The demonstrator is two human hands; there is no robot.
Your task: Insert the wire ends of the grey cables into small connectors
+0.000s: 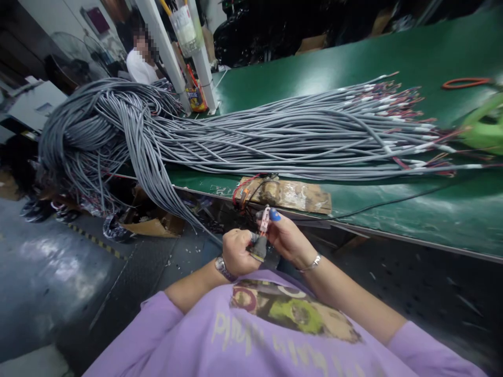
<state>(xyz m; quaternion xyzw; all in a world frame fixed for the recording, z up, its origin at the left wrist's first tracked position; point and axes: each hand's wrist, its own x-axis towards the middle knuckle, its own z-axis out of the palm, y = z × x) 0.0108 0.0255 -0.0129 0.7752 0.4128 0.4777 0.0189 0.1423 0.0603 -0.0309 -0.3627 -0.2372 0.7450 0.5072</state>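
My left hand [239, 250], with a watch at its wrist, is closed in front of my body. A grey cable [210, 234] runs from the hanging bundle to behind this hand. A dark grey piece with a yellowish rim [258, 249] shows at its fingers; whether it is held or worn I cannot tell. Above it stands a small whitish connector-like strip [265, 220] with short reddish wires below. My right hand [286, 238], with a blue cover on the thumb, pinches this strip from the right. The fingertips behind it are partly hidden.
Many grey cables [251, 131] lie along the green bench [416, 214], their stripped ends at the right. A taped cardboard piece [302, 195] lies at the edge, near a black cord [385, 201]. White posts [204, 63] rise behind. A person [141, 65] is at the back left.
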